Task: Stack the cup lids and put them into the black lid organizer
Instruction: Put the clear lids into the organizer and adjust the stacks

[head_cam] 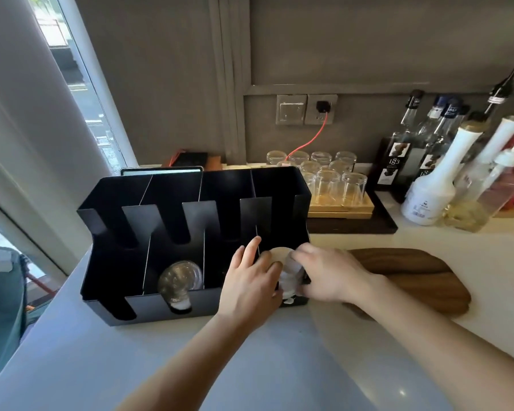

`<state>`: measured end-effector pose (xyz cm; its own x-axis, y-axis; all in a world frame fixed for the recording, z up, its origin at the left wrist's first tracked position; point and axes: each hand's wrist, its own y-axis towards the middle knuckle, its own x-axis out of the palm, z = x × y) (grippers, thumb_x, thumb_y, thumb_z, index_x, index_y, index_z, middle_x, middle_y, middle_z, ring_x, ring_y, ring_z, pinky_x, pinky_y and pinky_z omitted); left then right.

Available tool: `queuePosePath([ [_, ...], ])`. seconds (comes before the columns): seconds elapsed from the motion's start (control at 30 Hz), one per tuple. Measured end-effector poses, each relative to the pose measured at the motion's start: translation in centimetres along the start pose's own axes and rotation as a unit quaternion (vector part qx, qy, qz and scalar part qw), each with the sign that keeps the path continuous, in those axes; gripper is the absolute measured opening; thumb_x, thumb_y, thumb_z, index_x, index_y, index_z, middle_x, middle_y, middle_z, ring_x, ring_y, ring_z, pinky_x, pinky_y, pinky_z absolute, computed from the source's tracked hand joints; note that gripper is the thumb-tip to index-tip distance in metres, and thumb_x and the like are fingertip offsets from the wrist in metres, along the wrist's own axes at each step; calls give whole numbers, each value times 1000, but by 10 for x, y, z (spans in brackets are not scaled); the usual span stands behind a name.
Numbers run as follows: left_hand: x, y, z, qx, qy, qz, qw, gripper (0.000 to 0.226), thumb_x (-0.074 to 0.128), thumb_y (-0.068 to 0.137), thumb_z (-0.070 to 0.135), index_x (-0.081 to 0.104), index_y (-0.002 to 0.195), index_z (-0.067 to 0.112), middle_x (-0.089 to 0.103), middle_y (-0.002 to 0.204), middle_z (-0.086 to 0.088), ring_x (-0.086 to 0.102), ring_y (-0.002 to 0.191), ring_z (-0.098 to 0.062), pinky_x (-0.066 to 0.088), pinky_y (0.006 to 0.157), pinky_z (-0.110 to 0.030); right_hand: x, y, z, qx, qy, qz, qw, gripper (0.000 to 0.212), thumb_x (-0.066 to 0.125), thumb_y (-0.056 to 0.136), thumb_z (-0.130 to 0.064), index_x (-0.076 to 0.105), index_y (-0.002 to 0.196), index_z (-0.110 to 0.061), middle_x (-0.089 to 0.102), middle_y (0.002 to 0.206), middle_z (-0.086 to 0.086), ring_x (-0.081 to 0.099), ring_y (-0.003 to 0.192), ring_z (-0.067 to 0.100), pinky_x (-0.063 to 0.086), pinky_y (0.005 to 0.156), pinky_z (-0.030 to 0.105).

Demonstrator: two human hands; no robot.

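The black lid organizer [166,191] stands on the white counter, split by dividers into several compartments. A stack of clear lids [178,281] lies on its side in the second compartment from the left. Both hands are inside the rightmost compartment. My left hand [250,280] and my right hand [327,274] together hold a stack of white lids [281,255], lying on its side low in that compartment. Most of the stack is hidden by my fingers.
A wooden board [413,277] lies on the counter right of the organizer. Behind it, upturned glasses [330,179] stand on a wooden tray. Syrup bottles [433,179] crowd the back right. A window and curtain are on the left.
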<state>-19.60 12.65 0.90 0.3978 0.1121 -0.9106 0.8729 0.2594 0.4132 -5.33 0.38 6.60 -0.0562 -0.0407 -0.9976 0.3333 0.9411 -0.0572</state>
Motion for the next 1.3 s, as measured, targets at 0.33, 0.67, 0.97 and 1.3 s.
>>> queuePosePath([
  [0.33, 2, -2, -2, 31, 10, 21, 999, 26, 81, 72, 30, 78, 97, 21, 75, 96, 0, 60, 131, -46, 53, 105, -55, 22, 1, -10, 19, -70, 58, 996, 56, 69, 83, -38, 41, 128, -20, 54, 121, 8, 67, 92, 35, 40, 64, 34],
  [0.67, 13, -10, -2, 62, -3, 81, 995, 16, 63, 85, 26, 75, 88, 17, 72, 97, -5, 65, 124, -42, 58, 95, -48, 45, -11, -14, 56, -71, 52, 995, 50, 70, 81, -28, 35, 113, -15, 39, 153, 22, 72, 68, 37, 46, 50, 33],
  [0.97, 13, -8, 0, 60, -4, 58, 996, 24, 61, 84, 31, 76, 97, 19, 71, 104, -6, 64, 124, -40, 57, 95, -48, 38, -5, -20, 63, -72, 37, 995, 48, 63, 92, -30, 31, 126, -17, 33, 156, 19, 72, 94, 38, 47, 65, 36],
  [1.3, 13, -6, 5, 48, -8, 36, 998, 12, 73, 80, 31, 79, 86, 22, 71, 96, -3, 70, 114, -34, 61, 82, -40, 29, -21, -16, 47, -72, 69, 994, 21, 74, 82, -33, 63, 95, -20, 60, 110, 2, 67, 60, 25, 28, 45, 27],
])
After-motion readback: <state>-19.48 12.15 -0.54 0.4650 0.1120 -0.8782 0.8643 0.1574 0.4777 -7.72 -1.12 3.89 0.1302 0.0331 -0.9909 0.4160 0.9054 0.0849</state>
